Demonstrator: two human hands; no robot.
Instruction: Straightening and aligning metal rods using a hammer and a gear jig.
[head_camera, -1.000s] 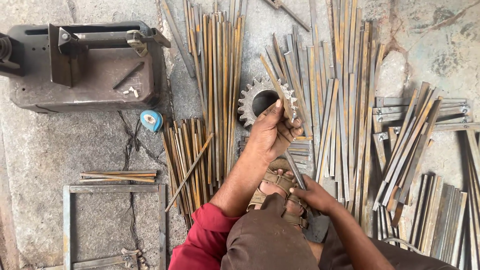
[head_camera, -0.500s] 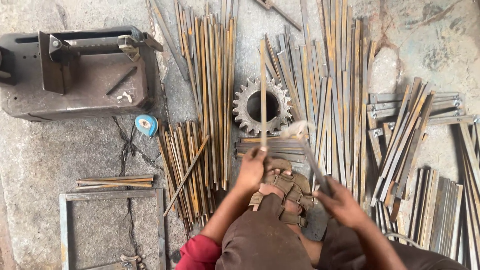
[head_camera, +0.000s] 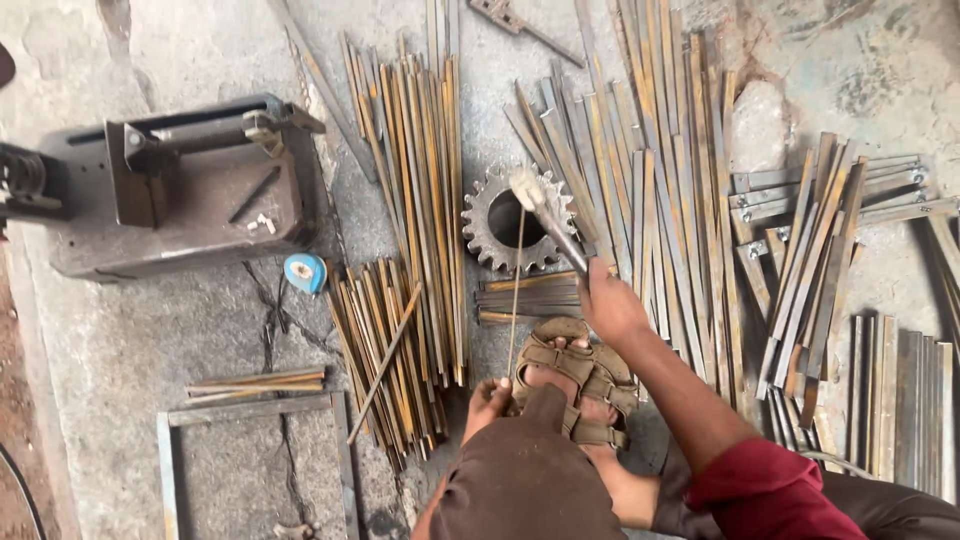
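Since half a second ago, right hand (head_camera: 610, 305) has swung the wooden-handled steel hammer (head_camera: 545, 215) up and forward; its head now blurs over the rusty toothed gear wheel (head_camera: 515, 230), where before it sat low beside the sandal. Left hand (head_camera: 488, 400) has dropped back toward the knee.

Thin flat steel strip (head_camera: 514, 300): held edge-on, running from the left hand up to the gear wheel, far end resting on or just over the gear's rim; contact cannot be told through the blur. Left fingers closed around the strip's near end. Right fingers wrapped tight on the hammer handle.

Brown strapped sandal (head_camera: 580, 375) on the foot just beside both hands. Short stack of cut strips (head_camera: 525, 297) lies between gear and sandal. Long rusty bar bundles (head_camera: 420, 190) left and right on the concrete floor (head_camera: 180, 330). Grey metal machine block (head_camera: 180, 190) well apart at left, small blue tape measure (head_camera: 305, 272) near it.

Step in hand, as judged: straightening or flattening the strip with the gear as anvil, hammer in mid-stroke. Next move calls for the strip kept steady on the gear, a square blow on the bent spot, left fingers well back from the strike point.
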